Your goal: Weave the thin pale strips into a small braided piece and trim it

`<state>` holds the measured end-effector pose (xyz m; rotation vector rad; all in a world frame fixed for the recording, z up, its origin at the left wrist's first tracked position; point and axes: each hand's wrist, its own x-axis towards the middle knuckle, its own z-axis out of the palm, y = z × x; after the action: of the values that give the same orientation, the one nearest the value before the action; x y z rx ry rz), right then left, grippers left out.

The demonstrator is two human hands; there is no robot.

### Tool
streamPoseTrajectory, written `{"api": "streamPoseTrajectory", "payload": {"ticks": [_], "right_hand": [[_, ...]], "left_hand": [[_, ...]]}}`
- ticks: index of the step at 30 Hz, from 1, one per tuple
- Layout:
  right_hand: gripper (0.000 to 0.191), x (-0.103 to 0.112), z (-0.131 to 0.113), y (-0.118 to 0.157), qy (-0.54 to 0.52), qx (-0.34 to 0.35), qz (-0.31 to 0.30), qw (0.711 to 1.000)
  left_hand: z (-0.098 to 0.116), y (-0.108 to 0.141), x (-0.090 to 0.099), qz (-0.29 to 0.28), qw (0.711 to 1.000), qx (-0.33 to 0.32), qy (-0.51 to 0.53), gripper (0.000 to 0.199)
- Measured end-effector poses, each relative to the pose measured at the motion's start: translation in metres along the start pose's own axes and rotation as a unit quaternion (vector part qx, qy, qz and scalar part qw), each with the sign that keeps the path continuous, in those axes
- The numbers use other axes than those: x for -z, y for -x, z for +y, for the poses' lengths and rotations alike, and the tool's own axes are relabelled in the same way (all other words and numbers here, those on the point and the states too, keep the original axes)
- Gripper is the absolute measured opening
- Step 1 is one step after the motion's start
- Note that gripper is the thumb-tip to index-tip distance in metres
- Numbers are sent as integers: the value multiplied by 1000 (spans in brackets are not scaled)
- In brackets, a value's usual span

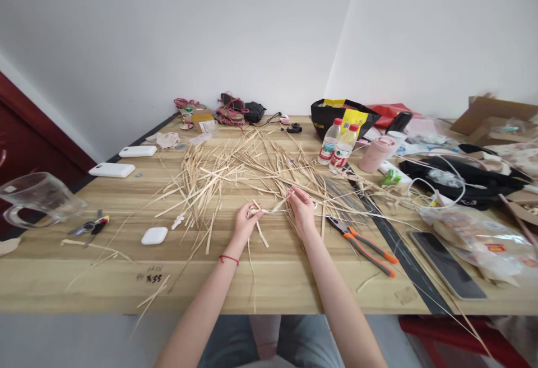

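Note:
Near the middle of the wooden table, my left hand (246, 221) is closed on a small woven straw piece (253, 211). My right hand (301, 205), a little to the right, pinches a pale straw strip (281, 205) that runs across from the woven piece. Thin strands stretch rightward from between the hands. Just beyond them spreads a loose pile of dry straw strips (210, 175). Pliers with orange handles (370, 247) lie to the right of my right hand, jaws toward the pile. The fine weave is partly hidden by my left fingers.
Two red-capped bottles (329, 143), a pink cup (376, 154) and a black-and-yellow bag (336, 111) stand at back right. A phone (448, 264) lies at right. A glass pitcher (42, 200), a small knife (97, 226) and a white case (154, 236) are at left.

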<state>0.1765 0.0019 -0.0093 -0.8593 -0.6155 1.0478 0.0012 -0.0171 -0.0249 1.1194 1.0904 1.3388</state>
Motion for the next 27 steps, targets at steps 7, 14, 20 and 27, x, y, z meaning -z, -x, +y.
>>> {"api": "streamPoseTrajectory", "payload": {"ticks": [7,14,20,27], "right_hand": [[41,-1,3,0,5,0,6,1000],[44,-5,1,4,11,-10,-19,1000],[43,-6,-1,6,44,-1,-39,998],[32,-15,-1,17,133,14,-127,983]], "left_hand": [[-3,-1,1,-5,1000,-7,-2,40],[1,0,0,-2,1000,-13,-3,39],[0,0,-1,-1,1000,-8,2,39],[-3,-2,1,-11,1000,-11,3,38]]}}
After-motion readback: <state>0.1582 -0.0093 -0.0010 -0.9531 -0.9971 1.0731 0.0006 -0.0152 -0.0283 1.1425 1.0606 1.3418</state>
